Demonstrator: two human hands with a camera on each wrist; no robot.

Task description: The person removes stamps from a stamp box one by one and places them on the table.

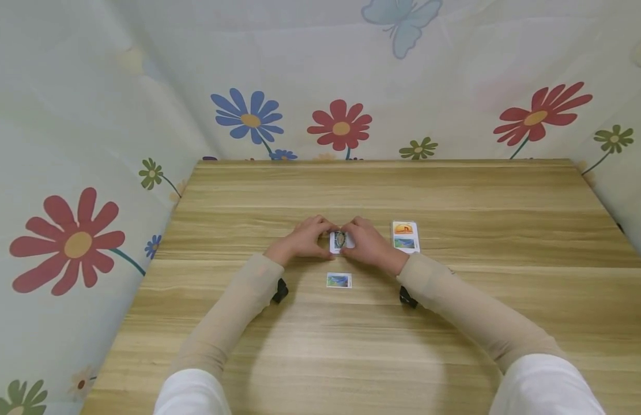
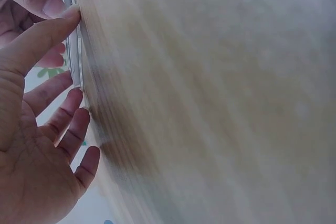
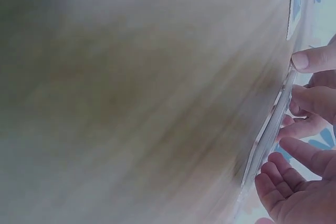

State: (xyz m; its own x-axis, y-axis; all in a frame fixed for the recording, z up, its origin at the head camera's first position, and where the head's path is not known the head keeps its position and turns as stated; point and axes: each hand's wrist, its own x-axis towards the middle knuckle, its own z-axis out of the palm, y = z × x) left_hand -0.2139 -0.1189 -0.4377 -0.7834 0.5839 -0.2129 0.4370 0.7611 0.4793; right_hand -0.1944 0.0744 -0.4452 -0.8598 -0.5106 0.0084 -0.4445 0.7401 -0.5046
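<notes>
A thin stack of cards (image 1: 340, 240) with a round picture on its top face lies flat near the table's middle. My left hand (image 1: 306, 238) holds it at the left end, thumb at the near edge and fingers at the far edge. From the other end my right hand (image 1: 371, 242) grips the same stack and covers part of its right side. In the right wrist view, the layered card edges (image 3: 265, 129) lie low against the wood between the fingertips. A single card (image 1: 339, 280) with a blue-green picture lies just nearer to me.
Beyond my right wrist sits another stack of cards (image 1: 405, 235), its top showing an orange picture and a blue-green one. The wooden table (image 1: 455, 190) meets a flower-printed cloth (image 1: 445, 86) along its back edge. Dark wrist straps (image 1: 281, 290) show under both forearms.
</notes>
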